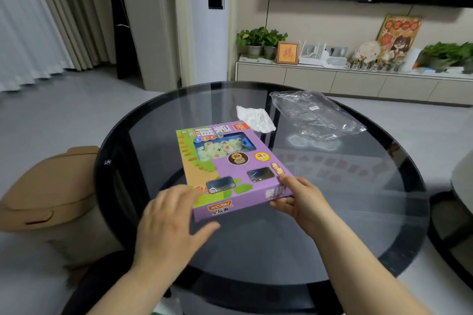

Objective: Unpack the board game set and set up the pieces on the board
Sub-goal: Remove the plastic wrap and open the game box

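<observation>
Box (222,171): purple, still closed, lying near the middle of the round glass table (384,212), long axis running 11 to 5 o'clock. Pale round pieces (217,148) show through its clear window.

Right hand (302,199): at the box's 5 o'clock corner, clamped on it, with the thumb on the top face and curled fingers on the near side wall and under the corner.

Left hand (171,220): at the box's 7 o'clock corner, flat and wide open, fingers straight and spread. The fingertips reach the box's left edge. Firm contact: cannot tell. Thumb stretched out along the near wall.

Crumpled white tissue (254,117): at 12 o'clock, touching the box's far end.

Clear plastic bag (314,115): at 1 o'clock on the table, apart from the box.
</observation>
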A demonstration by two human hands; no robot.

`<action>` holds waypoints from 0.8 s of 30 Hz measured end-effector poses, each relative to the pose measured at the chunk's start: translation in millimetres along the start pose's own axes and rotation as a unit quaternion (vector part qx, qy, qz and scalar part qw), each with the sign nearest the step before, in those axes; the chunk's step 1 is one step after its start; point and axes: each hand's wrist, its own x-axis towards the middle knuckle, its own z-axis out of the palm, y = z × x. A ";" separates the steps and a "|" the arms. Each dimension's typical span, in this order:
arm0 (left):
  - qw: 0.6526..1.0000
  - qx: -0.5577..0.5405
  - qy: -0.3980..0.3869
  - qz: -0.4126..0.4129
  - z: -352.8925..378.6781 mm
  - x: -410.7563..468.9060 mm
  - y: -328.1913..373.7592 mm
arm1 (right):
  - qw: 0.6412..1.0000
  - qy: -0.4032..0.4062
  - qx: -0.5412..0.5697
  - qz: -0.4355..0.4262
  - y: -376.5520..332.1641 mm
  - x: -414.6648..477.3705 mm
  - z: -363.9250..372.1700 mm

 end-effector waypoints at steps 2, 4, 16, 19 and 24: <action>0.993 0.035 0.007 0.114 14.5 -2.1 1.9 | 1.000 -0.001 -0.003 0.007 3.2 -1.9 1.9; 0.988 0.044 0.008 0.149 24.7 5.3 -2.2 | 1.000 -0.007 -0.008 0.010 5.4 -4.2 3.1; 0.975 -0.042 0.053 0.212 21.6 26.9 -23.7 | 0.527 0.042 -0.593 -0.608 24.1 11.4 -12.8; 0.974 -0.050 0.060 0.215 18.1 33.2 -24.2 | 0.478 0.026 -0.586 -0.654 9.7 11.4 -9.8; 0.976 -0.075 0.052 0.197 8.8 43.1 -23.5 | 0.431 -0.018 -0.610 -0.665 -10.5 11.4 -5.8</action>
